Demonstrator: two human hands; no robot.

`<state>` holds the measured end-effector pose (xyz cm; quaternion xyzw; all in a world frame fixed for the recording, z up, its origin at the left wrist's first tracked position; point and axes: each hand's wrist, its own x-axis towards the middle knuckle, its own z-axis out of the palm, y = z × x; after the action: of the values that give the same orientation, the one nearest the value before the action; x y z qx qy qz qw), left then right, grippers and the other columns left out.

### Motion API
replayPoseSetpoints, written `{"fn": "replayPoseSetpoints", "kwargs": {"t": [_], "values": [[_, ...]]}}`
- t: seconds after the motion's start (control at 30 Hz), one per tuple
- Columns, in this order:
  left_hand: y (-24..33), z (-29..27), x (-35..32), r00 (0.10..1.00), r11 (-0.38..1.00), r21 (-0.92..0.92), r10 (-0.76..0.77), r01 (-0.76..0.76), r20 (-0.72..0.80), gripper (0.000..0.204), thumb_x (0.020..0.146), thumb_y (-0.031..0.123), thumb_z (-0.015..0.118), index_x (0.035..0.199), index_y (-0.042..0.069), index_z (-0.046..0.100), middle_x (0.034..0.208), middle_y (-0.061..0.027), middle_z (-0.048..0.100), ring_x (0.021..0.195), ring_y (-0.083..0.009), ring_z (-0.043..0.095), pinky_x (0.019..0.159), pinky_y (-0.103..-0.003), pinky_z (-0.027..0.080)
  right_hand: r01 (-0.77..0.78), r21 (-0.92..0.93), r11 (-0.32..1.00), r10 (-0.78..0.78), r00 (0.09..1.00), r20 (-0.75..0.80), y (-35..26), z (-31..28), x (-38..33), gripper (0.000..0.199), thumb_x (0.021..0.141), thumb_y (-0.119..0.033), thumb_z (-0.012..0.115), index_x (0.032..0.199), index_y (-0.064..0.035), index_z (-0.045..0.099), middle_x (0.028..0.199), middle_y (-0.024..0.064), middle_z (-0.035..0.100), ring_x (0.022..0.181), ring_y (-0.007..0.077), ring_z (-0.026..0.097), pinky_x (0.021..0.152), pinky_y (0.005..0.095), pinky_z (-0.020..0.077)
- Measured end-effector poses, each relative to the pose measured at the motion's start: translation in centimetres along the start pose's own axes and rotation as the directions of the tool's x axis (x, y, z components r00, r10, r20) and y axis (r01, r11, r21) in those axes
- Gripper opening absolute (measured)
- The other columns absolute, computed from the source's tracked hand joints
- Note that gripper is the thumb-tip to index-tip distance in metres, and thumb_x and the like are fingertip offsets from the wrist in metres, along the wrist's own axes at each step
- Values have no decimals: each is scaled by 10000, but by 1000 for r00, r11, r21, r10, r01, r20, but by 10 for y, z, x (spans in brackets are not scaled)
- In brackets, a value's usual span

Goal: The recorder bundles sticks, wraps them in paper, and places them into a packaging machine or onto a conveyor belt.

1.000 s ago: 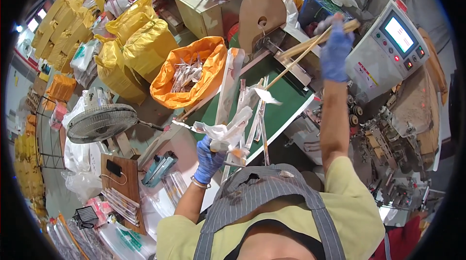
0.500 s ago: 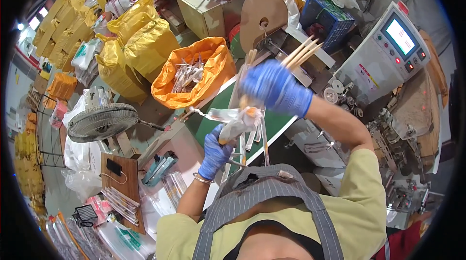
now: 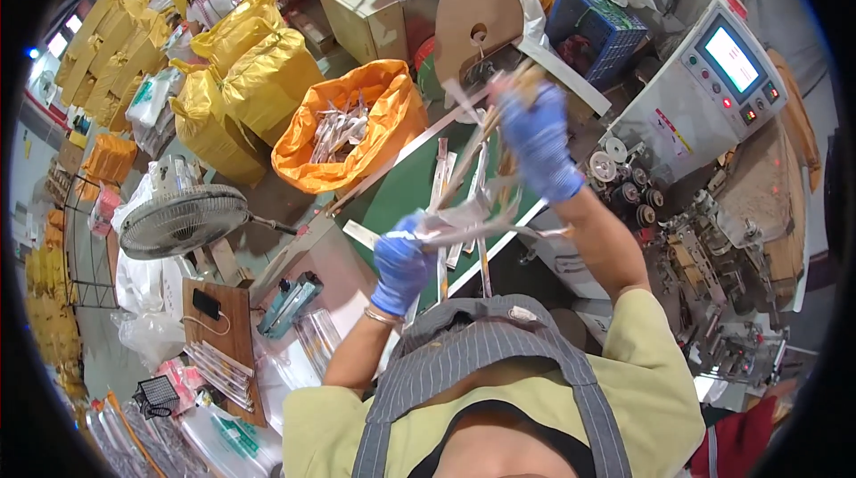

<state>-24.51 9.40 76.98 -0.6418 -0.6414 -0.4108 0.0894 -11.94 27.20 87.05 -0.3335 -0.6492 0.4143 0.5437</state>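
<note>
My left hand [image 3: 403, 266], in a blue knitted glove, is closed round a bundle of whitish wrapper strips [image 3: 468, 221] above the green belt [image 3: 392, 196]. Up and to the right, my right hand [image 3: 542, 144], gloved alike, is curled round some thin wooden sticks [image 3: 528, 78]; motion smears its fingers and the stick ends. Between the two hands more long, narrow strips stretch out, partly blurred. Several slim paper-wrapped sticks [image 3: 440, 177] lie on the belt beneath, some hidden by the bundle.
An orange sack [image 3: 406, 121] of wrapped sticks stands beyond the belt, left of my hands. A machine with a lit screen [image 3: 731, 59] and rollers is at right. At left are a fan [image 3: 183, 221], a teal tool [image 3: 290, 304] and a wooden board [image 3: 234, 349].
My right hand has moved right and slightly upward, away from the left hand. The wrapper bundle in my left hand now spreads out sideways, and more of the belt shows.
</note>
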Motion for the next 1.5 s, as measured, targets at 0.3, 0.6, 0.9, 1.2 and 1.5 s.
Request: {"fn": "replayPoseSetpoints", "kwargs": {"t": [0.3, 0.6, 0.9, 1.2, 1.5], "values": [[-69, -15, 55, 716, -266, -872, -497, 411, 490, 210, 853, 291, 497, 818, 85, 513, 504, 44, 389, 389, -48, 350, 368, -189, 265, -137, 28, 990, 115, 911, 397, 12, -34, 24, 124, 809, -144, 502, 861, -62, 579, 686, -15, 523, 593, 64, 475, 480, 192, 381], [-50, -8, 77, 767, -307, -912, -502, 273, 399, 222, 783, 282, 625, 804, 85, 525, 504, 53, 399, 405, -29, 361, 387, -180, 283, -762, 189, 620, 254, 422, 870, 37, 40, -107, 515, 651, -415, 692, 913, 2, 541, 742, 64, 565, 692, 158, 573, 639, 256, 454], [-105, 48, 61, 805, 938, -147, -344, 313, -484, 66, 633, 85, 589, 624, 20, 584, 582, -112, 595, 522, -242, 588, 504, -310, 441, -785, -78, 615, 648, 447, 617, 63, 77, -104, 126, 731, -143, 600, 746, -22, 567, 628, 7, 520, 520, 93, 450, 452, 271, 371], [-54, 46, -4, 563, -146, -901, -736, 409, 375, 215, 647, 122, 706, 754, 59, 531, 688, 39, 488, 583, -102, 442, 509, -268, 373, -476, 48, 878, 475, 879, 32, 144, 80, -42, 114, 736, -61, 568, 820, -61, 646, 582, -12, 527, 467, 62, 452, 411, 231, 370], [3, 16, 3, 735, -7, -835, -470, 551, 489, 279, 727, 143, 625, 962, 50, 505, 753, -10, 525, 659, -108, 525, 543, -231, 443, -276, 414, 867, 207, 957, 205, 73, 79, -88, 213, 820, -206, 574, 951, -44, 526, 844, 12, 557, 734, 85, 533, 627, 229, 464]]}}
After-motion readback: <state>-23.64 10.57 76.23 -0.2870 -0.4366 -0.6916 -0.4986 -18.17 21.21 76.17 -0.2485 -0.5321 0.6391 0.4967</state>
